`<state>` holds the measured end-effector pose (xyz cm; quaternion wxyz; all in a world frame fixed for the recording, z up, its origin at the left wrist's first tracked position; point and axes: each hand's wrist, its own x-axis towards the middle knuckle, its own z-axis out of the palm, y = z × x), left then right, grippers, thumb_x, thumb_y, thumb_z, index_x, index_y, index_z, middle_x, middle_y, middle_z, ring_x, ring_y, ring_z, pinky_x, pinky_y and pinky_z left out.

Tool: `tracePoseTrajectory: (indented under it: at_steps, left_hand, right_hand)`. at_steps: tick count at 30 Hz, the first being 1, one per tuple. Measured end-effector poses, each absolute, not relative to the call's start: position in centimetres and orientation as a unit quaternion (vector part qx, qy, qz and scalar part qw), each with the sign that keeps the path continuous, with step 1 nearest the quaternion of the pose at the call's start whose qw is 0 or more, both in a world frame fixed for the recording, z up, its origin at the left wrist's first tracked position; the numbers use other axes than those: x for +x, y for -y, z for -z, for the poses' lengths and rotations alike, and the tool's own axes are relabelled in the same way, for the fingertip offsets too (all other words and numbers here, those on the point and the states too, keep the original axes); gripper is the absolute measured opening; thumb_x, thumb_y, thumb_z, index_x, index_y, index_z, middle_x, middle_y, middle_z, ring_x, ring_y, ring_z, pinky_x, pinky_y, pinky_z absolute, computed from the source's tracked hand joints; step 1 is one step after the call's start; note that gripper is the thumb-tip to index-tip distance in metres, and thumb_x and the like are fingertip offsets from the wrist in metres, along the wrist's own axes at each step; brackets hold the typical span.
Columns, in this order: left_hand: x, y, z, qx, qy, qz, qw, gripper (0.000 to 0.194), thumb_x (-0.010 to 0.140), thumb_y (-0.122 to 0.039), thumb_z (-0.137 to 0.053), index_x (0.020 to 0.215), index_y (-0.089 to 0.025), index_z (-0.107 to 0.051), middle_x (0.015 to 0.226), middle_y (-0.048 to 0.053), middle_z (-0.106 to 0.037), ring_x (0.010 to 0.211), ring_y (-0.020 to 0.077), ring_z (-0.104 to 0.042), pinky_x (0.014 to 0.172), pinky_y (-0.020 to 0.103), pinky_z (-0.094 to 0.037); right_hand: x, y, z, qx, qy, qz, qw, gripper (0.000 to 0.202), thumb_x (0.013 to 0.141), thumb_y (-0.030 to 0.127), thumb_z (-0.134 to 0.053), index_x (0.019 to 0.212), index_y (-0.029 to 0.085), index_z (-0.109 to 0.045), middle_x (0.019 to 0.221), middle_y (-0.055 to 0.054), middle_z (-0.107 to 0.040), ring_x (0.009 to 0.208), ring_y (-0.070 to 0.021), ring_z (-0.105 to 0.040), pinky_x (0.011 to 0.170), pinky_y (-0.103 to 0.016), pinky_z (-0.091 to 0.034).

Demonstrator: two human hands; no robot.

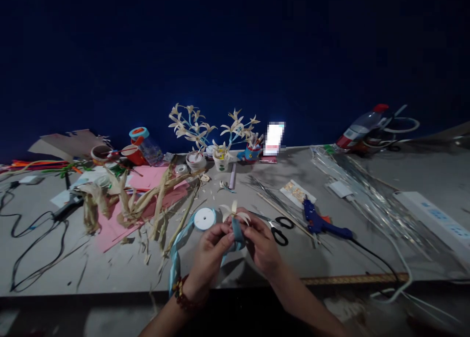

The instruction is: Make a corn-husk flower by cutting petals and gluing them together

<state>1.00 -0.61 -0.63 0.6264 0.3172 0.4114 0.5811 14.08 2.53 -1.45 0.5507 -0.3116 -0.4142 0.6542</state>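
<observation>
Between both hands, near the table's front edge, is a pale husk-like flower (234,209) with narrow petals spread upward. My left hand (216,241) pinches its base together with a light blue ribbon (238,229). My right hand (260,239) has its fingers closed around the ribbon and flower from the other side. The ribbon passes over the flower's base, and a length hangs at the left beside the white-faced ribbon spool (204,219). Black-handled scissors (282,229) lie just right of my right hand, their blades partly behind it. Fingertips hide the flower's stem.
Two small pots of similar flowers (222,160) stand at the back, near a lit phone (274,139). Dried husks (128,205) and pink paper (147,176) lie left. A blue glue gun (323,222), wires (378,200) and a power strip (436,217) lie right.
</observation>
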Motion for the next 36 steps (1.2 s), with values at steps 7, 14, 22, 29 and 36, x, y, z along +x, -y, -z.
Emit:
tracePoseTrajectory:
  at_steps: [7,14,22,29,36]
  left_hand:
    - [0.2,0.5,-0.1,0.326,-0.404,-0.536,0.666,0.036,0.065,-0.042,-0.091,0.073,-0.016,-0.069,0.072,0.002,-0.065,0.07,0.0141,-0.058,0.069,0.027,-0.048]
    - [-0.1,0.6,-0.1,0.388,-0.416,-0.513,0.643,0.031,0.073,-0.042,-0.085,0.077,-0.015,-0.071,0.077,0.004,-0.068,0.071,0.0159,-0.061,0.068,0.027,-0.048]
    - [-1.3,0.0,-2.6,0.612,-0.444,-0.582,0.299,0.009,0.093,-0.023,-0.064,0.092,-0.02,-0.073,0.09,0.007,-0.071,0.091,0.0221,-0.067,0.084,0.036,-0.051]
    - [-0.5,-0.3,-3.4,0.652,-0.454,-0.566,0.219,0.006,0.091,-0.02,-0.067,0.088,-0.02,-0.073,0.084,0.006,-0.07,0.083,0.0206,-0.066,0.077,0.034,-0.051]
    - [-0.5,-0.4,-2.9,0.63,-0.472,-0.565,0.247,0.008,0.091,-0.022,-0.067,0.086,-0.02,-0.073,0.084,0.005,-0.071,0.084,0.02,-0.066,0.077,0.032,-0.051]
  right_hand:
    - [15.6,-3.4,0.7,-0.284,0.475,-0.664,0.503,0.026,0.068,0.045,-0.088,0.076,0.022,-0.077,0.096,-0.006,-0.068,0.079,-0.0203,-0.061,0.072,-0.032,-0.053]
    - [16.1,-3.7,0.8,-0.271,0.49,-0.664,0.496,0.032,0.064,0.048,-0.091,0.074,0.022,-0.076,0.09,-0.006,-0.068,0.077,-0.0211,-0.063,0.068,-0.032,-0.054]
    - [16.0,-3.9,0.8,-0.293,0.498,-0.66,0.48,0.037,0.066,0.053,-0.089,0.079,0.021,-0.076,0.075,-0.003,-0.068,0.072,-0.0214,-0.063,0.069,-0.032,-0.053]
    - [15.8,-3.9,0.4,-0.317,0.523,-0.624,0.485,0.032,0.07,0.05,-0.086,0.076,0.021,-0.072,0.072,0.0,-0.062,0.066,-0.0166,-0.055,0.062,-0.027,-0.05]
    - [15.9,-3.9,-0.4,-0.296,0.566,-0.613,0.465,0.027,0.082,0.045,-0.078,0.077,0.02,-0.07,0.073,0.0,-0.06,0.069,-0.0162,-0.053,0.064,-0.025,-0.046]
